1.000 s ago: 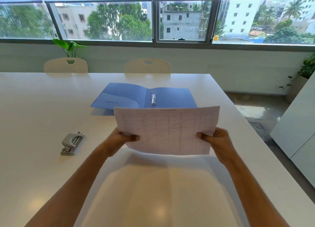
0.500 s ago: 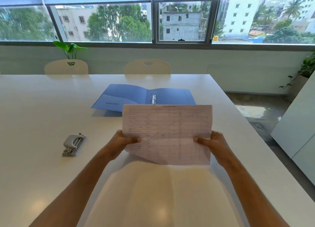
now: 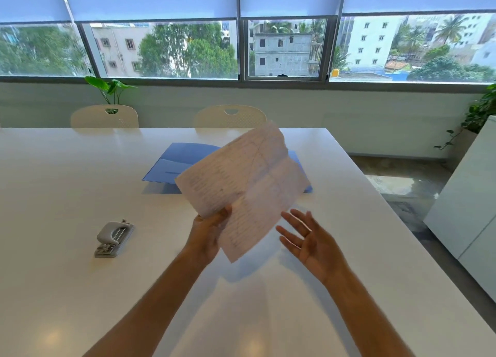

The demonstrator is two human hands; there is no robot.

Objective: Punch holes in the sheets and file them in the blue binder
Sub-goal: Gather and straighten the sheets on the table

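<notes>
Sheets [image 3: 243, 187]: printed paper, tilting in the air above the counter [image 3: 53, 168], blurring so that the table lines and text on them are not legible; whether one sheet or several cannot be told. Left hand [image 3: 208, 234]: pinching the lower left edge of the sheets, fingers mostly hiding behind the paper. Right hand [image 3: 311, 242]: hovering just beside the sheets with palm up and fingers spread, holding nothing and not touching the paper.

Blue binder [image 3: 179, 166]: lying open and flat on the counter beyond the hands; the sheets are covering its middle and most of its right half, so its rings cannot be seen. Only the left cover with an inner pocket and a sliver of the right edge are showing.

Hole punch [image 3: 114, 238]: grey, sitting on the counter well to the left of the left hand, apart from everything else.

Chairs [image 3: 230, 116]: two pale backs peeking over the far edge of the counter, seats hidden.

Plant [image 3: 110, 88]: leaves rising behind the left chair, pot out of sight.
</notes>
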